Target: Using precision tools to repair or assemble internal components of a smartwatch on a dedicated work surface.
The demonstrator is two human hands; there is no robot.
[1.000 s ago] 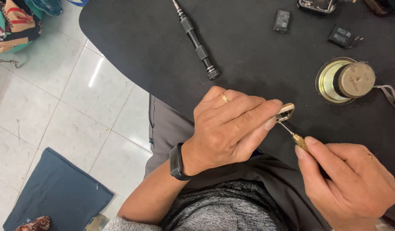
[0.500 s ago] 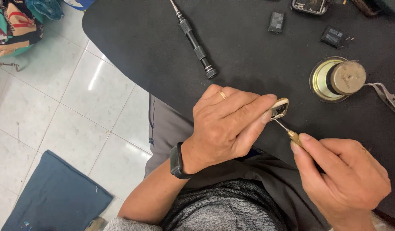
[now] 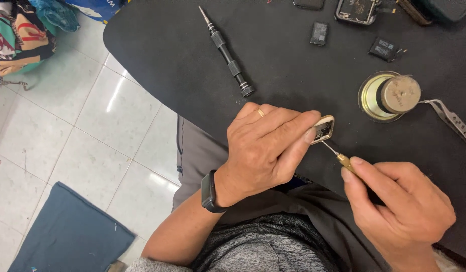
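Note:
My left hand (image 3: 265, 146) pinches a small cream-rimmed electronic part (image 3: 324, 129) over the near edge of the black table (image 3: 172, 55). A ring sits on one finger and a black band on that wrist. My right hand (image 3: 399, 209) grips a thin brass-collared tool (image 3: 339, 157) whose fine tip touches the part's lower edge. Most of the tool's handle is hidden in my fist.
On the table lie a black precision screwdriver (image 3: 226, 51), a round brass container with a grey lid (image 3: 390, 95), metal tweezers (image 3: 452, 120) and small black components (image 3: 319, 33) near a device (image 3: 358, 10). Tiled floor, a blue mat (image 3: 71, 234) and patterned bags (image 3: 18, 38) lie to the left.
Both hands keep the same hold on the part and tool. The view has shifted slightly, so the hands and table items sit a little lower in the frame than half a second ago.

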